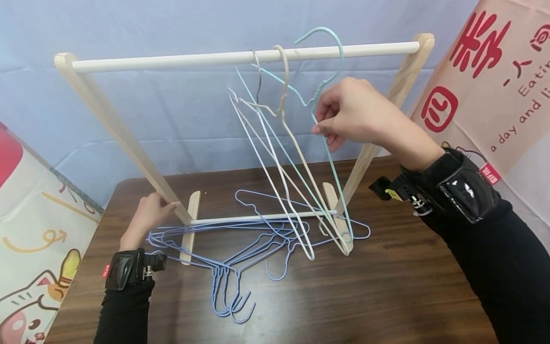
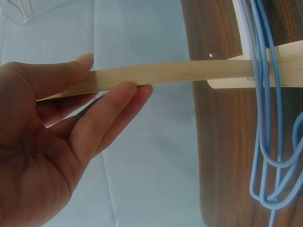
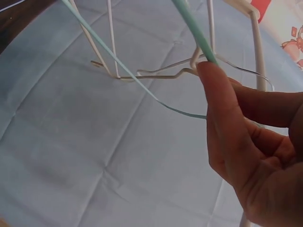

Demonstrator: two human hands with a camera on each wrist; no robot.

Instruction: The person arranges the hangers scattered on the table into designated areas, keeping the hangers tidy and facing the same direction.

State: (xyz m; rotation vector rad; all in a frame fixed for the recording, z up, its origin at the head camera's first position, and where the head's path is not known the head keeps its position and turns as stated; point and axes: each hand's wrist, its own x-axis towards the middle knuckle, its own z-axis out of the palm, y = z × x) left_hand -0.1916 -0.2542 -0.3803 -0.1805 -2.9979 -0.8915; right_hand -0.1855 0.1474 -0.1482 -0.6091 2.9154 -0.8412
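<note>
My right hand (image 1: 361, 112) pinches a mint-green hanger (image 1: 333, 167) by its sloping side, just below the neck. The hook of that hanger arches above the rack's white top bar (image 1: 172, 61), its tip at the bar's upper edge. Left of it, a white hanger with a metal hook (image 1: 258, 79) and a beige hanger (image 1: 285, 71) hang from the bar. Low on the rack's left wooden post (image 1: 116, 129), my left hand (image 1: 148, 217) holds on with thumb and fingers on either side, as the left wrist view (image 2: 52, 146) shows.
Several blue hangers (image 1: 232, 263) lie overlapped on the brown wooden table (image 1: 365, 296), around the rack's lower rail (image 1: 232, 220), hooks toward me. Behind the rack hangs a light blue cloth (image 1: 172, 114). Printed cloths stand at the left (image 1: 38, 229) and right (image 1: 485, 81).
</note>
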